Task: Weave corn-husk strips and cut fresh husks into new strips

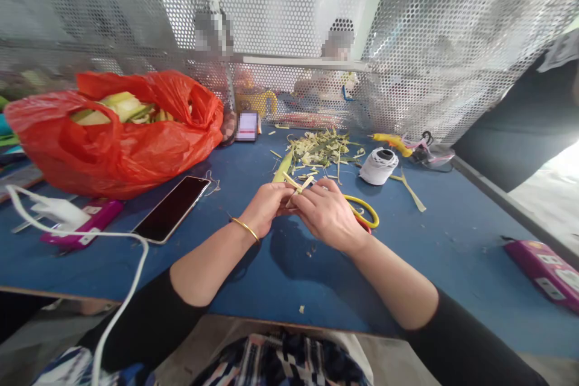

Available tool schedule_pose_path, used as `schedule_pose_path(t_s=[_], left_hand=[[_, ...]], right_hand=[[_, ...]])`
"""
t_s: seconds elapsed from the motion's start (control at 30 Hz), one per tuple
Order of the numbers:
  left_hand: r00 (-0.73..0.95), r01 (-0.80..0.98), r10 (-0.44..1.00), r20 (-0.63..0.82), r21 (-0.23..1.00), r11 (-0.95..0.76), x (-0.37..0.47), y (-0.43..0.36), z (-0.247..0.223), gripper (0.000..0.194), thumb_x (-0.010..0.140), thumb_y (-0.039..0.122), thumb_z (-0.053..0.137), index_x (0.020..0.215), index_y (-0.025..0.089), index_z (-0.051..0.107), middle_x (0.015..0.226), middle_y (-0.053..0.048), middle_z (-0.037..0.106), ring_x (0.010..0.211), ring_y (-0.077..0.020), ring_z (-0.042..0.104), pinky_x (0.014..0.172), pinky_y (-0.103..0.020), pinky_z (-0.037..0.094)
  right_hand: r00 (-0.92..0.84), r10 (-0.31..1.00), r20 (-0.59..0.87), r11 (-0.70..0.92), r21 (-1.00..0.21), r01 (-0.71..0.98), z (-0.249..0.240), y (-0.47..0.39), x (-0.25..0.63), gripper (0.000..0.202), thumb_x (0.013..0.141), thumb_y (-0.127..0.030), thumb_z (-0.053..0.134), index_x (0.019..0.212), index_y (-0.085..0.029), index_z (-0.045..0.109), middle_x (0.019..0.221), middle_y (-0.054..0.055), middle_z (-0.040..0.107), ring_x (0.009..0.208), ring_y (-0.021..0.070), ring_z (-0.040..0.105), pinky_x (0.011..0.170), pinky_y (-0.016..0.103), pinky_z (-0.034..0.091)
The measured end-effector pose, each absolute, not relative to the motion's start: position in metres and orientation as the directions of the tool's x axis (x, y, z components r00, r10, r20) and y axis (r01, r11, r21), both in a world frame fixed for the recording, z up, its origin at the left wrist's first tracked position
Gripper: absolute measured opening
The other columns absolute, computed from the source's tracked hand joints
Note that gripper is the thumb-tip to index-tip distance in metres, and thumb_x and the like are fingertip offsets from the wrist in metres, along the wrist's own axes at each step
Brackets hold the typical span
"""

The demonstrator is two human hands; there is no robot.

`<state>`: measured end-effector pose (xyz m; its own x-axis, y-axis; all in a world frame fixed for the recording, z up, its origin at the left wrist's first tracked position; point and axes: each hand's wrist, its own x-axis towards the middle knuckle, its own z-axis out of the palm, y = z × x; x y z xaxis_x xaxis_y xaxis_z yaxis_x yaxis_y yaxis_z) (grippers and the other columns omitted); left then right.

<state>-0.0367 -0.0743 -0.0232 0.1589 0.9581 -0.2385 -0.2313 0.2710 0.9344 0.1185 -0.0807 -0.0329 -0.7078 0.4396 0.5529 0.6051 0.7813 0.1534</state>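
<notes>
My left hand [268, 205] and my right hand [326, 212] meet over the middle of the blue table, fingers closed together around pale green leaf strips [298, 184]. The strips cross one another and stick up between the fingertips; their lower part is hidden by my hands. Just beyond lies a broader pale green leaf piece [283, 167], pointing towards a heap of cut leaf scraps [322, 147]. Beside my right hand, partly covered by it, are yellow looped handles [367, 211], with a bit of red below. A roll of white thread [379, 166] stands farther right.
A red plastic bag [149, 157] holding leaf pieces stands at the left. Near it lie a phone [174, 208], a white cable [140, 265] and a purple power strip [97, 223]. Another purple strip [545, 271] is at right. Behind the table rises a perforated metal screen [289, 6].
</notes>
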Motion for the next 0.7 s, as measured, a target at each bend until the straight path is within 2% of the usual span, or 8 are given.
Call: schedule_pose_path(t_s=[0.13, 0.33, 0.43, 0.53, 0.7], left_hand=[[0.153, -0.213, 0.962, -0.228, 0.942, 0.258, -0.036, -0.075, -0.024, 0.014, 0.070, 0.014, 0.058, 0.060, 0.017, 0.067, 0.063, -0.002, 0.059, 0.055, -0.0088, 0.051, 0.054, -0.020, 0.041], [0.071, -0.240, 0.952, -0.297, 0.922, 0.305, -0.032, -0.076, -0.028, 0.018, 0.068, 0.012, 0.054, 0.054, 0.019, 0.061, 0.053, 0.001, 0.050, 0.048, -0.0093, 0.044, 0.051, -0.022, 0.038], [0.110, -0.264, 0.937, -0.331, 0.899, 0.348, -0.031, -0.077, -0.027, 0.016, 0.070, 0.014, 0.057, 0.056, 0.019, 0.064, 0.056, 0.000, 0.057, 0.050, -0.0089, 0.048, 0.051, -0.021, 0.041], [0.155, -0.254, 0.944, -0.290, 0.912, 0.322, -0.031, -0.078, -0.027, 0.005, 0.066, 0.017, 0.071, 0.062, 0.016, 0.069, 0.064, -0.002, 0.064, 0.057, -0.0086, 0.055, 0.054, -0.018, 0.044], [0.100, -0.260, 0.955, -0.280, 0.919, 0.296, -0.029, -0.076, -0.034, 0.020, 0.056, 0.016, 0.084, 0.073, 0.014, 0.073, 0.065, 0.000, 0.067, 0.059, -0.0080, 0.055, 0.054, -0.017, 0.043]], right_hand=[[-0.751, 0.364, 0.551, 0.804, 0.222, 0.552, -0.036, -0.082, 0.115, 0.025, 0.102, -0.013, 0.040, 0.091, -0.016, 0.062, 0.082, 0.006, 0.067, 0.078, 0.0189, 0.056, 0.083, 0.035, 0.034], [-0.735, 0.432, 0.523, 0.760, 0.226, 0.609, -0.042, -0.082, 0.112, 0.026, 0.103, -0.013, 0.037, 0.094, -0.017, 0.062, 0.076, 0.004, 0.065, 0.070, 0.0191, 0.054, 0.076, 0.036, 0.034], [-0.732, 0.419, 0.538, 0.747, 0.254, 0.614, -0.044, -0.081, 0.112, 0.026, 0.101, -0.011, 0.040, 0.089, -0.017, 0.063, 0.077, 0.005, 0.065, 0.069, 0.0186, 0.054, 0.076, 0.035, 0.034], [-0.726, 0.380, 0.573, 0.751, 0.268, 0.604, -0.044, -0.081, 0.113, 0.030, 0.101, -0.010, 0.039, 0.083, -0.017, 0.062, 0.077, 0.005, 0.066, 0.069, 0.0181, 0.054, 0.078, 0.035, 0.035], [-0.750, 0.316, 0.580, 0.803, 0.257, 0.538, -0.045, -0.082, 0.113, 0.037, 0.102, -0.009, 0.034, 0.079, -0.019, 0.061, 0.071, 0.001, 0.062, 0.068, 0.0163, 0.053, 0.087, 0.033, 0.036]])
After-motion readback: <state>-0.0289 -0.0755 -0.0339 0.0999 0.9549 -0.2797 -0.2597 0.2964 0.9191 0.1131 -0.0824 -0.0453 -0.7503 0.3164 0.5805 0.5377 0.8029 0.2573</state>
